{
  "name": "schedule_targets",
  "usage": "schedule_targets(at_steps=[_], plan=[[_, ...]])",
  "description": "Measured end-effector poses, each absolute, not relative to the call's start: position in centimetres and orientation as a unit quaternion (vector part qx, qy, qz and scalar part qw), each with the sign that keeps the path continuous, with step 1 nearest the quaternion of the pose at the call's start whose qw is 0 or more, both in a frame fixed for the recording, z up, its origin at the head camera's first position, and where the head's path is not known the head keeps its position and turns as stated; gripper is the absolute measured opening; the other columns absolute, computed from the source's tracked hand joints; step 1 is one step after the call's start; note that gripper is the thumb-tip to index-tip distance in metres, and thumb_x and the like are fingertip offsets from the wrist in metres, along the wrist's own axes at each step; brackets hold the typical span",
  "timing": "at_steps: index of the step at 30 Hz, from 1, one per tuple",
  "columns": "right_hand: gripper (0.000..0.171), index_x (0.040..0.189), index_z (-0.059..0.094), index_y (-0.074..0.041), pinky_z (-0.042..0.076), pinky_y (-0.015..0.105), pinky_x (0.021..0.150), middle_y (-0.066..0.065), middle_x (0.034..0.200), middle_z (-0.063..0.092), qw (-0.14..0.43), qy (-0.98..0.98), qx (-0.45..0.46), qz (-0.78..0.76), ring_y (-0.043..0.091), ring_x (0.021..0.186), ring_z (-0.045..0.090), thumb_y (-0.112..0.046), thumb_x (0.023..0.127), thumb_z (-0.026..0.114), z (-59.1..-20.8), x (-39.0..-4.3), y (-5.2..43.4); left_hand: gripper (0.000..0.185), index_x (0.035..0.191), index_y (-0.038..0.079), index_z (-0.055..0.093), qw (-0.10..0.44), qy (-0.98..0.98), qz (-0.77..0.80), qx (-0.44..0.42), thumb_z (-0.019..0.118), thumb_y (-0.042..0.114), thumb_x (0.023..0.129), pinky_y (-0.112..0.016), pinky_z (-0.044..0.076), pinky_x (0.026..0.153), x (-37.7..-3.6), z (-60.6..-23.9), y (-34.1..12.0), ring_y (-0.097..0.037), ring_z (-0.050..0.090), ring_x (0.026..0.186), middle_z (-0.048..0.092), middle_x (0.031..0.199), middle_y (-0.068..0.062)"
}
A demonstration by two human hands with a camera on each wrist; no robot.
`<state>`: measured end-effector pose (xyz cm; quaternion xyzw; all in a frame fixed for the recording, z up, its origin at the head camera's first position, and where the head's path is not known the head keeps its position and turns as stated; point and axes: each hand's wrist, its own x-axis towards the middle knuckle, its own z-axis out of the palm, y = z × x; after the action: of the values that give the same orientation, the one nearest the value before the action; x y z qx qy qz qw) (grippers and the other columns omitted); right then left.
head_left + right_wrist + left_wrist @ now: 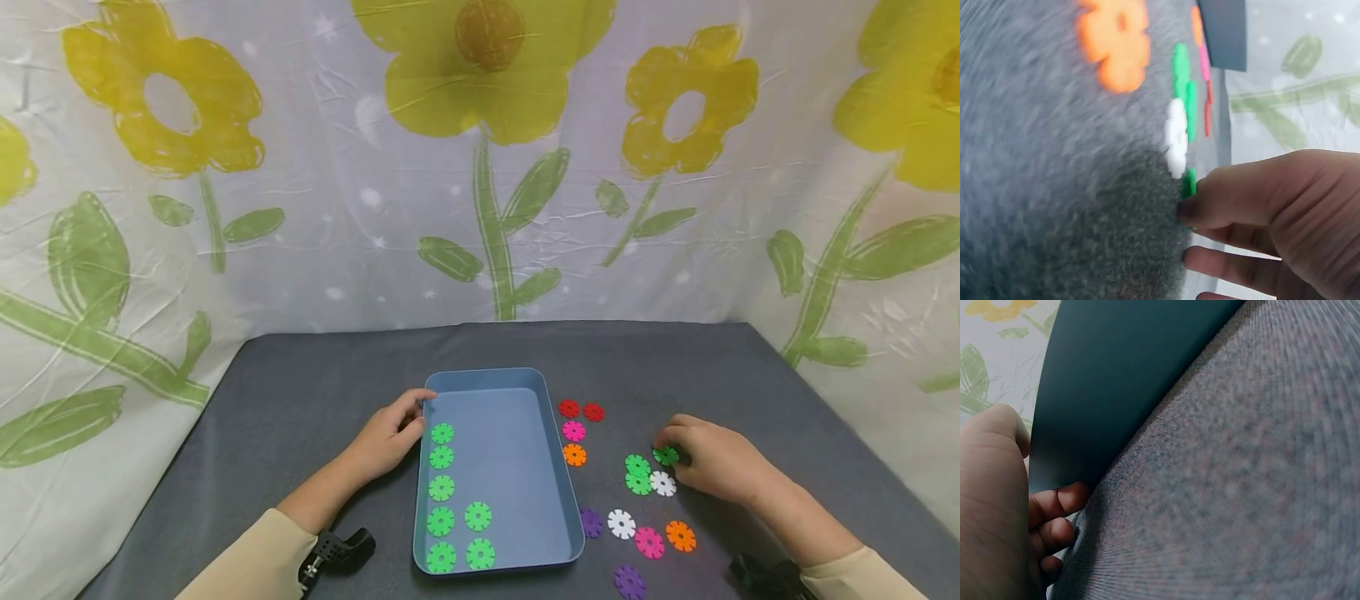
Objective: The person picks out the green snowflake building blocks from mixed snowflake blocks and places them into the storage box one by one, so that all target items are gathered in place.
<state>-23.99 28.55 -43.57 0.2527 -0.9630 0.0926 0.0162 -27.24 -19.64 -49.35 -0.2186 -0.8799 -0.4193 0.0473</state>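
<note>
My left hand point(390, 433) grips the left side of a blue-grey rectangular tray point(487, 379) near its far corner. In the left wrist view, the curled fingers point(1059, 501) lie against the tray's outer wall point(1104, 387). Inside the tray, green notched plastic discs point(441, 522) form a column along the left, with two more beside the nearest ones. To the tray's right, my right hand point(712, 458) pinches a green notched disc point(665, 456) at the table, partly hidden by the thumb in the right wrist view. Just left of it lie two overlapping green discs point(637, 475) and a white disc point(663, 483).
Red discs point(593, 412), a pink disc point(573, 430) and an orange disc point(574, 455) line the tray's right side. Nearer lie purple point(629, 582), white point(621, 524), pink point(649, 542) and orange point(681, 536) discs. A flowered curtain point(337, 208) surrounds the grey-covered table point(315, 367).
</note>
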Motion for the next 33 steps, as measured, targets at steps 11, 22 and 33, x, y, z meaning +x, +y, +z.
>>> schedule_targets(at_steps=[11, 22, 33], plan=[[0.036, 0.104, 0.074, -0.013, 0.049, 0.037, 0.068, -0.007, 0.094, 0.059, -0.002, -0.963, 0.253, 0.088, 0.009, 0.079, 0.053, -0.011, 0.07, 0.084, -43.2, -24.8, 28.5, 0.04, 0.142, 0.008, 0.055, 0.047, -0.878, -0.422, -0.22, 0.049, 0.007, 0.102, -0.032, 0.04, 0.064, -27.3, -49.2, -19.6, -0.01, 0.044, 0.061, 0.053, 0.079, 0.005], [0.027, 0.106, 0.075, -0.013, 0.05, 0.033, 0.066, -0.005, 0.102, 0.061, 0.074, -0.948, 0.285, 0.12, 0.011, 0.081, 0.056, -0.015, 0.08, 0.08, -41.0, -25.7, 23.9, 0.041, 0.142, 0.008, 0.055, 0.045, -0.879, -0.422, -0.218, 0.049, 0.007, 0.102, -0.032, 0.041, 0.065, -27.3, -49.3, -19.9, -0.01, 0.045, 0.062, 0.054, 0.081, 0.005], [0.03, 0.113, 0.076, -0.012, 0.046, 0.026, 0.062, -0.005, 0.104, 0.06, 0.077, -0.913, 0.371, 0.153, 0.005, 0.074, 0.053, -0.018, 0.084, 0.08, -38.9, -25.6, 14.7, 0.041, 0.143, 0.008, 0.054, 0.041, -0.877, -0.422, -0.225, 0.049, 0.007, 0.102, -0.031, 0.04, 0.062, -27.3, -49.3, -19.7, -0.009, 0.044, 0.06, 0.054, 0.08, 0.006]])
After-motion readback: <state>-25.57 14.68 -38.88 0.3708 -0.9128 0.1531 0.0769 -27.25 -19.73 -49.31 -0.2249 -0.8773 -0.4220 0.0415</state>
